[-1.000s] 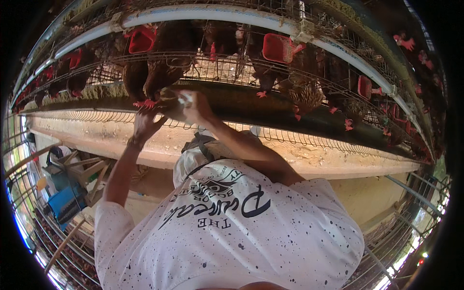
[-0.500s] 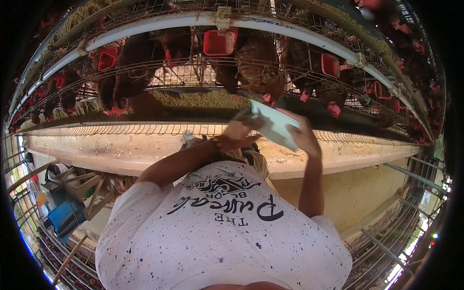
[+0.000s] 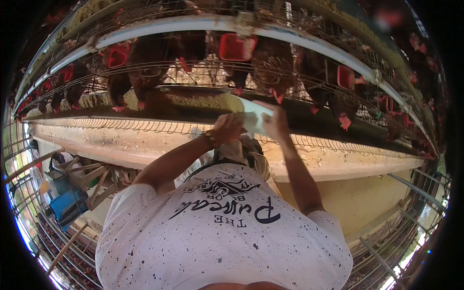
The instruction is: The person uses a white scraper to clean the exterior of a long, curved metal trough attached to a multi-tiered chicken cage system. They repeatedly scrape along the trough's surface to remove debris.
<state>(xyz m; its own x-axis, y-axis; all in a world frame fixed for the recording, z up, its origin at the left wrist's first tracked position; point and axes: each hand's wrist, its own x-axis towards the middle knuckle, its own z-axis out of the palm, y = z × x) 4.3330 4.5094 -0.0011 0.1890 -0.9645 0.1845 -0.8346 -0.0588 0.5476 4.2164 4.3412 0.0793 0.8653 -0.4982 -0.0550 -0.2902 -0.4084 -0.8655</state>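
Observation:
A pale green, sheet-like plastic piece [image 3: 255, 109] is slanted over the dark feed trough [image 3: 309, 107], its far end at the brown feed [image 3: 205, 101]. My right hand [image 3: 277, 122] is closed round its right side, blurred by motion. Against its left lower edge lies my left hand [image 3: 228, 127], the fingers curled on it and partly hidden. Hens stand behind the trough wires; one brown hen [image 3: 273, 67] has its head down close to the piece.
Red cups [image 3: 238, 47] hang in the wire cages under a long white pipe [image 3: 183, 23]. A pale concrete ledge [image 3: 121, 145] with a wire grid runs below the trough. At left are a blue container [image 3: 67, 207] and a wooden frame [image 3: 96, 186].
Both hands and the pale piece have shifted left and slightly nearer the feed. The piece has turned, and my left hand has come lower along its edge. The view has moved slightly.

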